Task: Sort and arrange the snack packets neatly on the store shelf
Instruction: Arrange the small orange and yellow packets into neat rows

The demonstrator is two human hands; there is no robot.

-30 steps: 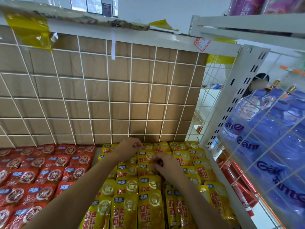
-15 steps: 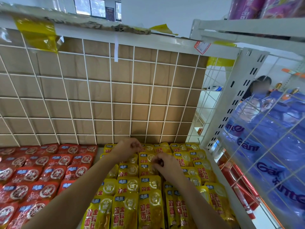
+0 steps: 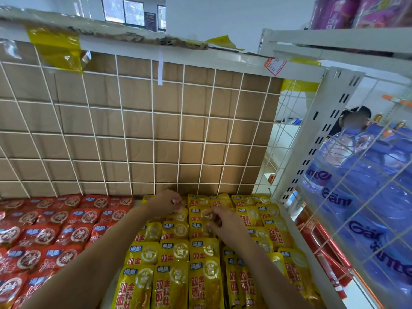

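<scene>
Hands have barely moved over the last second: both stay at the back rows of the yellow packets [image 3: 176,250], which lie in overlapping columns on the right half of the shelf [image 3: 324,279]. The left hand [image 3: 166,202] sits with fingers curled over the rearmost row, just before the wire grid [image 3: 153,139]; whether it grips anything cannot be told. The right hand [image 3: 223,219], just beside it, pinches a yellow packet [image 3: 200,216] with bent fingers. Red packets [image 3: 44,235] fill the left half. The view has tipped slightly upward.
</scene>
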